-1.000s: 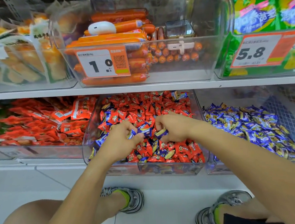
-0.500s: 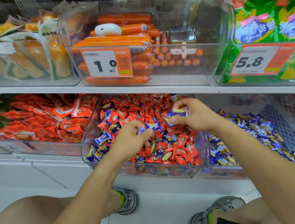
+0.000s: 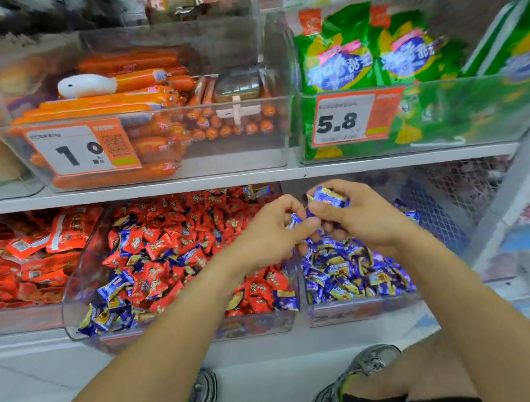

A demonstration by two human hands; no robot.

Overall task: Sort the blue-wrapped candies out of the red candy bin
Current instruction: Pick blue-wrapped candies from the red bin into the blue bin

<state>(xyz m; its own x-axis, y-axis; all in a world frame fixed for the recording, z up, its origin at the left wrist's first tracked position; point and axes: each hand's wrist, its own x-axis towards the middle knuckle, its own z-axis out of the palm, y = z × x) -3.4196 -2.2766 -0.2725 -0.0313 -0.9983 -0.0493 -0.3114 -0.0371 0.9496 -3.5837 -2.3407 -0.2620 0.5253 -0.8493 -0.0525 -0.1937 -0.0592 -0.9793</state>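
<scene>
Tags "1.0" (image 3: 83, 150) and "5.8" (image 3: 343, 122) above both hands' (image 3: 270, 229) (image 3: 358, 215) grip, pinching blue-wrapped candies (image 3: 328, 196).

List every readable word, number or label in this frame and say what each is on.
"1 0" on the orange price tag on the sausage bin.
"5.8" on the price tag on the green snack bag bin.
"24", partly visible, on the blue candy bin front.
Snack bag lettering, candy wrappers and tag small print: too blurred to read.
</scene>
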